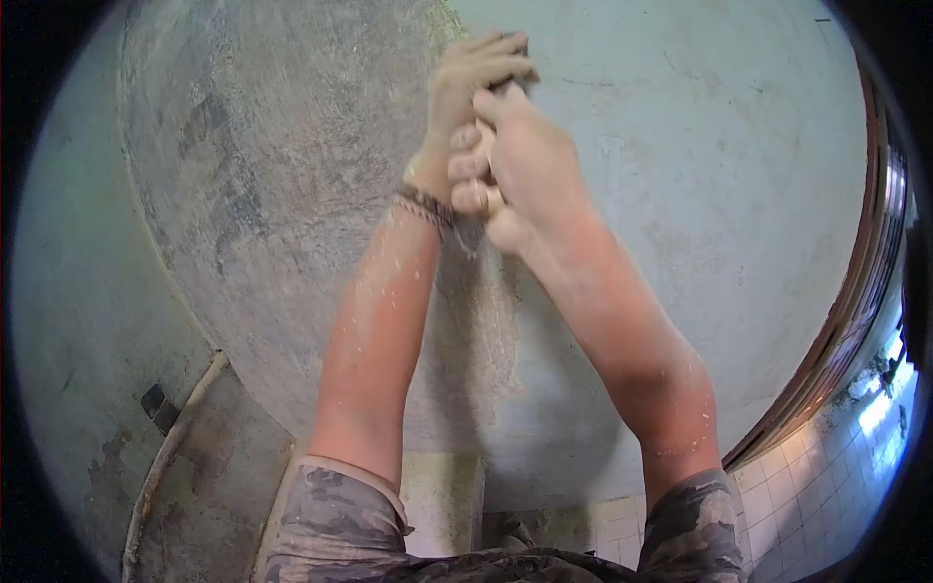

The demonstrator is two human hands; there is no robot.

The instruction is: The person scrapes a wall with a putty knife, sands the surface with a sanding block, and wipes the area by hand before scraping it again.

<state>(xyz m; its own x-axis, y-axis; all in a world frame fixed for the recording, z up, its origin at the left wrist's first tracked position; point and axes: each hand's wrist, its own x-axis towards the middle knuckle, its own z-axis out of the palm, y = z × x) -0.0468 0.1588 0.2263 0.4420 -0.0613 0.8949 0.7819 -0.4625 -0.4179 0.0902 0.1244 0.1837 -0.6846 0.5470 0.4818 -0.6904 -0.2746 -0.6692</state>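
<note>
Both of my hands are raised against the wall (pixel 700 194), close together at the border between bare grey plaster and pale green paint. My right hand (pixel 525 155) is closed in a fist around the handle of what looks like a scraper (pixel 507 85), mostly hidden by my fingers. Just above and to the left, my left hand (pixel 471 87) lies over the tool's upper end, its fingers pressed together on it. Both hands are slightly blurred. Pale flecks dot my forearms, and a braided bracelet (pixel 425 207) circles my left wrist.
Rough, stripped plaster (pixel 282 165) covers the wall's left part. A pipe (pixel 170 452) runs down the lower left, beside a small dark box (pixel 158 408). At right is a brown window frame (pixel 831 340), with white tiles (pixel 792 486) below it.
</note>
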